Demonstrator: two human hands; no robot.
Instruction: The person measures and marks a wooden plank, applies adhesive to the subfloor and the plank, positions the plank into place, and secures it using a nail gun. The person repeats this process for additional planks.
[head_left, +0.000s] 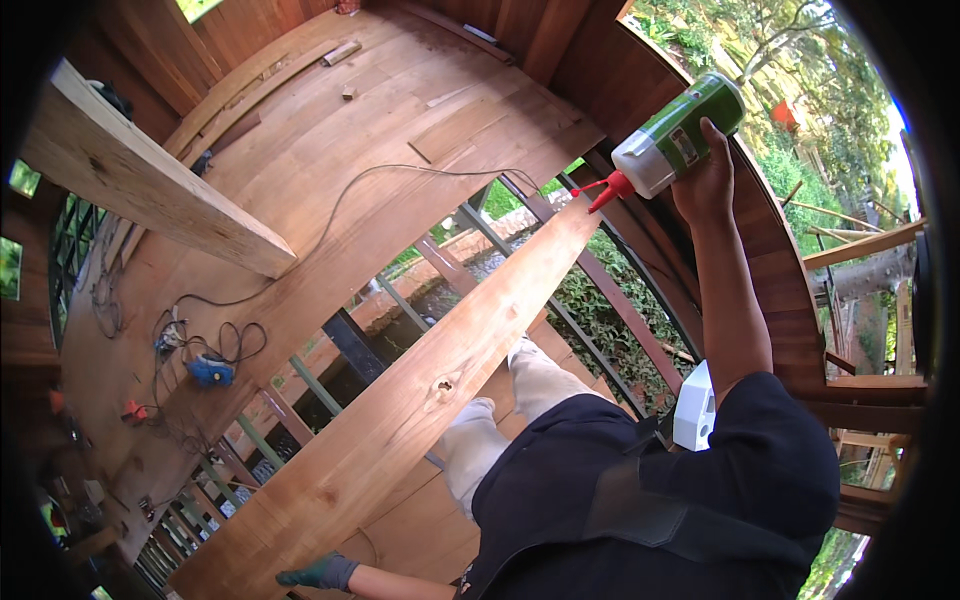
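A long wooden plank (400, 420) with knots slants across the view, over open floor joists. My left hand (320, 573), in a dark green and grey glove, grips its near edge at the lower left; the fingertips are partly unclear. In my right hand (706, 170), bare and closed, is a glue bottle (665, 140) with a green label and red nozzle. The bottle is tipped, nozzle down and to the left. Its nozzle tip (594, 208) is at the plank's far right end; whether it touches cannot be made out. A small red cap hangs beside the nozzle.
Laid floorboards (400, 110) stretch beyond the joists (400, 300), with gaps showing ground and plants below. A thick wooden post (170, 190) stands at left. A blue power tool (210, 370) and its cord lie on the floor. A white object (692, 410) is by my right side.
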